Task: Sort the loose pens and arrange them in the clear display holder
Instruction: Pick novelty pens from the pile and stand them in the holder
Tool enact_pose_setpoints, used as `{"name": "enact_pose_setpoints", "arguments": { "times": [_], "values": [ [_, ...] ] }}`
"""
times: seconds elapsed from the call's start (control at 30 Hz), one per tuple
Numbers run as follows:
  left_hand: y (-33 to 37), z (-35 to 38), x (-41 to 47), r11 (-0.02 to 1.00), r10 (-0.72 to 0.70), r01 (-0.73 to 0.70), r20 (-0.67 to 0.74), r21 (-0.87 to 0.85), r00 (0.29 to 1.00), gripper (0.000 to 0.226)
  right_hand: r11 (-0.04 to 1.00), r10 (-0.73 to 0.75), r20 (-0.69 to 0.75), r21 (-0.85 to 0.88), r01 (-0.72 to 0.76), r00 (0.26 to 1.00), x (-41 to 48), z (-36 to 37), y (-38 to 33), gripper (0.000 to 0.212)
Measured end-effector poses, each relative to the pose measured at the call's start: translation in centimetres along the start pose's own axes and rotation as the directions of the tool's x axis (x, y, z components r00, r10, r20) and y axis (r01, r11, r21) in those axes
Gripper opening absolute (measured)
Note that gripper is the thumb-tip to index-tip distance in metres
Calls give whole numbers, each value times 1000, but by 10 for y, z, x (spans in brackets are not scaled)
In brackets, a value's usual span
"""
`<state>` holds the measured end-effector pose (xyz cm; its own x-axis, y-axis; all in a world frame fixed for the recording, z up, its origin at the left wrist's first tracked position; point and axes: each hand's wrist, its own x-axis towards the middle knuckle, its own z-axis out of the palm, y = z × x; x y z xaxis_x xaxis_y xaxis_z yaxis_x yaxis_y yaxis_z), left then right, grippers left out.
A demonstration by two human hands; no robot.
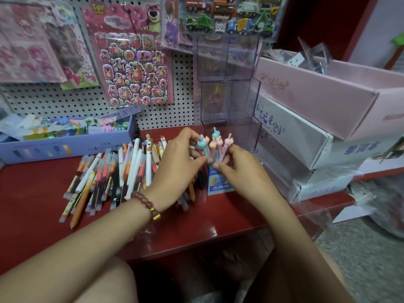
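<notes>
Your left hand (179, 158) and right hand (242, 169) are hovering close together near the worktop's (43, 193) back edge. Both grips are pinching the upright animal-topped pens (215, 143).

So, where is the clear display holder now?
In the head view the clear display holder stands right of centre on the red shelf, between the loose pens on its left and the stacked boxes on its right.
</notes>
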<state>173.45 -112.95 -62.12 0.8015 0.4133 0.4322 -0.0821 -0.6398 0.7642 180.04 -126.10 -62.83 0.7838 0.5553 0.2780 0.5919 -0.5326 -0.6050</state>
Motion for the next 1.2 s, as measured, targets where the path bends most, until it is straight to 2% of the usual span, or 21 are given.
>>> {"name": "enact_pose_setpoints", "arguments": {
  "times": [0.1, 0.23, 0.33, 0.43, 0.57, 0.63, 0.7, 0.8, 0.93, 1.2],
  "values": [
    [-3, 1, 1, 1000, -17, 17, -6, 16, 1000, 47, 999, -53, 51, 5, 52, 997, -1, 1, -1, 22],
    [-8, 2, 2, 997, -58, 59, -15, 44, 998, 44, 998, -25, -21, 49, 26, 999, 1, 2, 1, 21],
    [-8, 0, 2, 984, -115, 116, -13, 136, 993, 37, 996, -60, -110, -71, 53, 992, 2, 3, 2, 19],
    [-4, 0, 1, 971, -146, 137, 29, 197, 989, 35, 988, -70, -123, -143, 52, 990, 3, 3, 3, 19],
    [2, -4, -1, 905, 28, -31, 11, 423, 1000, 30, 995, -70, -86, -81, 63, 994, 5, 5, 4, 17],
    [5, -5, -2, 873, 120, -97, -17, 478, 993, 28, 998, -60, -75, -6, 60, 995, 6, 7, 2, 15],
    [6, -4, -1, 869, 148, -118, -24, 480, 989, 27, 998, -40, -80, 54, 44, 996, 6, 9, 1, 13],
    [3, -2, -1, 887, 112, -95, -11, 452, 994, 28, 996, -9, -91, 85, 16, 996, 5, 9, -1, 14],
    [-1, -4, 0, 926, 45, -50, 24, 375, 999, 28, 1000, -12, -116, 17, 14, 993, 4, 11, -1, 25],
    [-5, -6, 0, 943, -32, 3, 83, 334, 996, 30, 999, -30, -95, -46, 26, 995, 1, 8, 0, 46]
  ]
}}
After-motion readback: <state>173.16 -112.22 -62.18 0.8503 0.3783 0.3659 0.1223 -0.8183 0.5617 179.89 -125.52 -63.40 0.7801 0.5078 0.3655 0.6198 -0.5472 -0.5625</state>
